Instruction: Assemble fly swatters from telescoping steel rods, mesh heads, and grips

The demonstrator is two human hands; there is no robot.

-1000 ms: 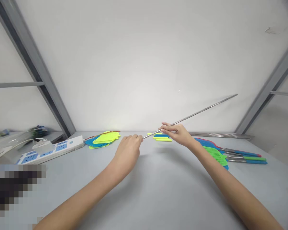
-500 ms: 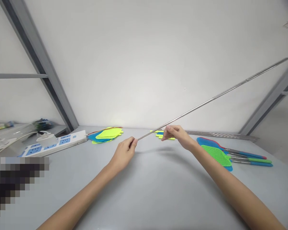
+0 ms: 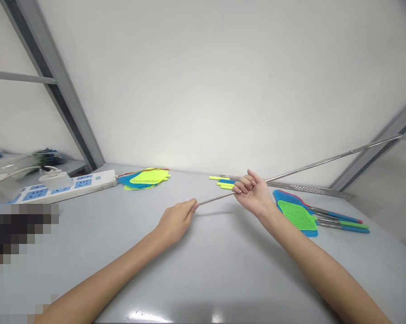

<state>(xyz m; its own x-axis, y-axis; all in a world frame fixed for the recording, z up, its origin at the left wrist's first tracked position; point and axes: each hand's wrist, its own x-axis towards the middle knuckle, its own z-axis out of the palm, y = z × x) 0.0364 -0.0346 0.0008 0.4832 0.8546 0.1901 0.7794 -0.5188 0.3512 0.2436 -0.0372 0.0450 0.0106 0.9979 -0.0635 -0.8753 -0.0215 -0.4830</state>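
Observation:
A thin telescopic metal rod (image 3: 311,167) slants above the table, rising to the upper right in stepped sections. Its thin left end is pinched in my left hand (image 3: 180,218), the fingers closed on it. Farther up the rod, my right hand (image 3: 252,193) has its palm turned up and its fingers curled round the shaft, with the thumb sticking up. Behind the right hand lie several yellow and blue handle tubes (image 3: 227,182) and a bundle of metal rods (image 3: 307,188). By my right forearm are fly swatters (image 3: 298,215) with green and blue heads.
Loose yellow and blue swatter heads (image 3: 145,178) are piled at the back left of the grey table (image 3: 203,265). A white power strip (image 3: 64,186) with a plug and cords lies farther left. A white wall (image 3: 189,90) and metal frame posts (image 3: 66,85) stand behind.
My right hand has turned palm up and closed round the rod. The rod's far end has dropped lower. My left hand keeps its pinch on the thin end.

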